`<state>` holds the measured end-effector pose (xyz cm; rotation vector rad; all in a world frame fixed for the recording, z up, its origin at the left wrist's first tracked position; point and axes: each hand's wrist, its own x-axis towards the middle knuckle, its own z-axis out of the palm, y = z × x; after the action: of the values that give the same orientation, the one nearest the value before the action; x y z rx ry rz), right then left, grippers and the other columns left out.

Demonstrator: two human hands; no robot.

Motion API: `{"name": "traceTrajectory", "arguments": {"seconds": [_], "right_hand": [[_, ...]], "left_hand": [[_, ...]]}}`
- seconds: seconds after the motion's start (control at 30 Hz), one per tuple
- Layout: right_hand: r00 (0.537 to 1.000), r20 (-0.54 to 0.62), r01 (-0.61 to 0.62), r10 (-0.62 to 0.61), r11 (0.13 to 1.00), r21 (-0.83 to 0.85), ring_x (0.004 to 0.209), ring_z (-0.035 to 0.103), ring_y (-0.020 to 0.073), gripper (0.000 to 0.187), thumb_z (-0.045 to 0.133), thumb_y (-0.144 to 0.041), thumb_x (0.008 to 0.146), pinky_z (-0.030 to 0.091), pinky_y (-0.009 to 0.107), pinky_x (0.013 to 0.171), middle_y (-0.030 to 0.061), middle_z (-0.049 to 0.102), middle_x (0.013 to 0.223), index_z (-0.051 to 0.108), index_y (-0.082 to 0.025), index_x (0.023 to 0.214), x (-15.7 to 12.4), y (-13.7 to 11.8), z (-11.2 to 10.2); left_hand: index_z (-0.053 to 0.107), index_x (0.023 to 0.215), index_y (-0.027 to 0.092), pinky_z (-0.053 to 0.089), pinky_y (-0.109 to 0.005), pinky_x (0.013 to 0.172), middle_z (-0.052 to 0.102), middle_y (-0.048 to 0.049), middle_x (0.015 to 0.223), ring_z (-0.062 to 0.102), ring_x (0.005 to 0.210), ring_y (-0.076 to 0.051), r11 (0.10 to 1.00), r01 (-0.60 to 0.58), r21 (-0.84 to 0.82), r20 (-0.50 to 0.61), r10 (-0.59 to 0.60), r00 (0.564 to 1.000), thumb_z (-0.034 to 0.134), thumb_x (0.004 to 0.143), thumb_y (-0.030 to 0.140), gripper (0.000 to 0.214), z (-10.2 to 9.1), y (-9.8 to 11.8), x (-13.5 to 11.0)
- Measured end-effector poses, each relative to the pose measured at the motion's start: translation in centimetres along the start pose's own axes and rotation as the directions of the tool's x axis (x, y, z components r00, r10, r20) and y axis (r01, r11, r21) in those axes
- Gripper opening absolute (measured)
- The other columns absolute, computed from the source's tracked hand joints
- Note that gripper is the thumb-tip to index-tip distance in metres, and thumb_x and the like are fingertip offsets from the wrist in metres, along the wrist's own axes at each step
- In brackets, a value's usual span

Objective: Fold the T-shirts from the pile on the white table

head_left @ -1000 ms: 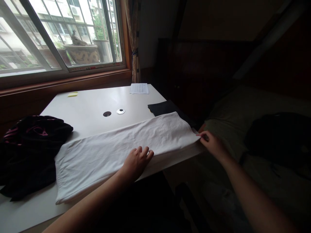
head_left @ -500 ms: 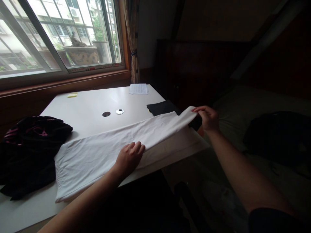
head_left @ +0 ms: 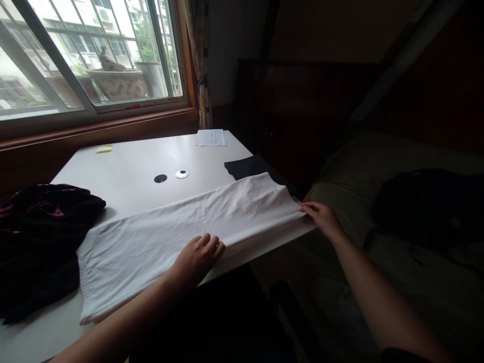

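A white garment (head_left: pixel 181 237) lies stretched out flat along the near edge of a white table (head_left: pixel 132 171). My left hand (head_left: pixel 196 257) rests on the garment's near edge, fingers flat and together, pressing it down. My right hand (head_left: pixel 321 218) is at the garment's right end, at the table's corner, with its fingertips pinching the cloth's corner.
A dark garment with pink marks (head_left: pixel 41 237) is heaped at the table's left. A black folded cloth (head_left: pixel 251 166), a sheet of paper (head_left: pixel 210 137), a yellow note (head_left: pixel 104 149) and a cable hole (head_left: pixel 160 178) lie farther back. A bed with a dark bundle (head_left: pixel 427 206) is at the right.
My right hand lifted the garment's right end up off the table, then brought it back down to the table corner. My left hand stayed pressing on the cloth.
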<state>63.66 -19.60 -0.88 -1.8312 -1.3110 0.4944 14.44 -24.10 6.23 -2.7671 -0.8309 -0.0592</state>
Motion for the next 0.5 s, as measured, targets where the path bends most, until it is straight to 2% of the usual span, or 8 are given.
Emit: {"name": "traceTrajectory", "arguments": {"seconds": [0.17, 0.23, 0.33, 0.4, 0.5], "right_hand": [[0.998, -0.015, 0.059, -0.063, 0.98, -0.192, 0.091, 0.072, 0.0279, 0.031, 0.064, -0.046, 0.082, 0.052, 0.038, 0.083, 0.0056, 0.08, 0.093, 0.078, -0.025, 0.099, 0.3, -0.4, -0.5], [0.988, -0.002, 0.15, -0.156, 0.951, -0.27, 0.089, 0.071, 0.0274, 0.029, 0.065, -0.047, 0.082, 0.052, 0.038, 0.083, 0.0057, 0.079, 0.095, 0.078, -0.025, 0.097, 0.3, -0.6, -0.4], [0.953, 0.047, 0.301, -0.3, 0.909, -0.289, 0.092, 0.071, 0.0273, 0.026, 0.064, -0.046, 0.083, 0.053, 0.04, 0.087, 0.0053, 0.078, 0.101, 0.078, -0.027, 0.095, -0.1, -0.8, -0.3], [0.946, 0.044, 0.32, -0.321, 0.905, -0.281, 0.093, 0.071, 0.0279, 0.025, 0.063, -0.044, 0.084, 0.053, 0.042, 0.087, 0.0053, 0.078, 0.102, 0.078, -0.027, 0.094, -0.4, -0.7, -0.2], [0.966, 0.009, 0.252, -0.26, 0.929, -0.269, 0.089, 0.07, 0.0279, 0.027, 0.063, -0.044, 0.083, 0.054, 0.042, 0.081, 0.0059, 0.078, 0.099, 0.078, -0.026, 0.096, -0.8, -0.2, -0.3]], "left_hand": [[0.058, 0.088, 0.018, 0.047, -0.034, 0.064, 0.06, -0.0051, 0.089, 0.053, 0.077, -0.021, 0.997, -0.062, -0.05, -0.003, 0.062, 0.998, 0.057, 0.093, 0.007, 0.012, 0.2, -0.1, -1.1], [0.058, 0.085, 0.019, 0.046, -0.033, 0.063, 0.059, -0.0045, 0.088, 0.052, 0.075, -0.019, 0.993, -0.084, -0.085, -0.048, 0.08, 0.996, 0.055, 0.095, 0.008, 0.014, 0.4, -0.4, -1.6], [0.058, 0.084, 0.019, 0.046, -0.033, 0.063, 0.057, -0.0032, 0.084, 0.049, 0.071, -0.017, 0.982, -0.092, -0.165, -0.128, 0.071, 0.989, 0.049, 0.101, 0.012, 0.021, 0.5, -1.1, -2.2], [0.061, 0.092, 0.018, 0.047, -0.032, 0.063, 0.057, -0.0032, 0.083, 0.05, 0.072, -0.017, 0.974, -0.096, -0.207, -0.159, 0.063, 0.985, 0.046, 0.103, 0.015, 0.02, 0.5, -1.7, -2.5], [0.058, 0.123, 0.017, 0.05, -0.033, 0.068, 0.061, -0.0054, 0.092, 0.054, 0.081, -0.02, 0.973, -0.088, -0.213, -0.134, 0.06, 0.989, 0.046, 0.102, 0.011, 0.025, 0.5, -2.3, -2.8]]}}
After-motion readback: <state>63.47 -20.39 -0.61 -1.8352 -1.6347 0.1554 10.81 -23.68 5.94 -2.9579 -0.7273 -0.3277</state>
